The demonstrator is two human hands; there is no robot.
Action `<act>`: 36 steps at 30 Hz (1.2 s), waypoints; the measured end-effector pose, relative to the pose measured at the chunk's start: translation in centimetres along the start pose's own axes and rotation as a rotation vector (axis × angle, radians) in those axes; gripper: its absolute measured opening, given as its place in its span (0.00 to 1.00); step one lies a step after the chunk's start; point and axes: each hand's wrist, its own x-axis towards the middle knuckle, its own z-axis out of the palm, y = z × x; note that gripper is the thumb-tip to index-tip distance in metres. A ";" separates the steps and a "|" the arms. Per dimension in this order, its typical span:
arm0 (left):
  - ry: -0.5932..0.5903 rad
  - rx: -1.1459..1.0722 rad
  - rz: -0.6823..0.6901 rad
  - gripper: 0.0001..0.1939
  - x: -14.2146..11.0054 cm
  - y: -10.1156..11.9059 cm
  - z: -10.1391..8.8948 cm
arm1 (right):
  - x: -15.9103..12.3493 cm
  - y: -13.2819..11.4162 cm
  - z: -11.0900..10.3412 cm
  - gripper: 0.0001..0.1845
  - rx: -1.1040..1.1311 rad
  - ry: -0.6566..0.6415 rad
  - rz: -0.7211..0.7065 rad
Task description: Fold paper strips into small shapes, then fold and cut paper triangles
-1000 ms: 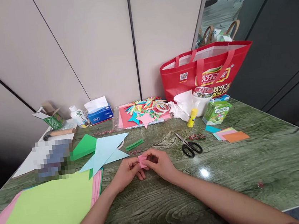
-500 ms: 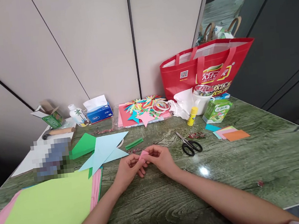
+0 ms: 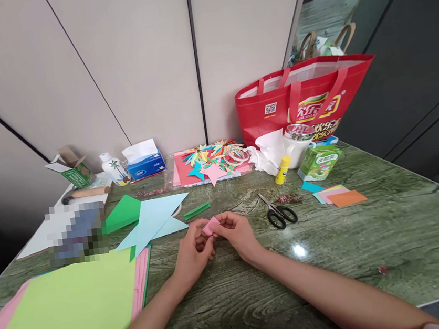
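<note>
A small folded pink paper piece [image 3: 211, 225] is pinched between both hands just above the green table [image 3: 371, 242]. My left hand [image 3: 193, 253] grips its left side with curled fingers. My right hand [image 3: 237, 232] holds its right side, fingertips closed on the paper. Black-handled scissors [image 3: 278, 212] lie right of my right hand. A light blue paper sheet [image 3: 152, 222] and a short green folded strip [image 3: 197, 211] lie just beyond my left hand.
A light green sheet [image 3: 66, 314] over pink sheets covers the near left. Farther back stand a tissue box [image 3: 144, 161], a pile of coloured paper cut-outs [image 3: 211, 164], a glue stick [image 3: 282, 171], a green carton [image 3: 317, 162] and a red bag [image 3: 303, 99]. Small coloured squares [image 3: 340, 196] lie at the right.
Both hands have lifted slightly and moved a little away from me with the pink paper. The paper has been turned and pressed narrower between the fingers.
</note>
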 end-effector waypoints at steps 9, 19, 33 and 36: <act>0.073 0.202 0.069 0.15 -0.1 -0.2 -0.4 | -0.3 -0.1 0.3 0.15 0.075 -0.048 0.083; 0.037 0.268 0.106 0.17 -0.3 -0.3 -0.7 | -0.4 -0.6 0.5 0.16 0.100 -0.112 0.140; -0.015 -0.024 0.026 0.18 -0.2 0.3 -0.7 | -0.2 -1.0 0.2 0.15 0.105 -0.116 0.132; 0.016 -0.109 -0.009 0.17 0.3 0.7 -1.0 | -0.1 -0.7 0.1 0.15 0.051 -0.109 0.106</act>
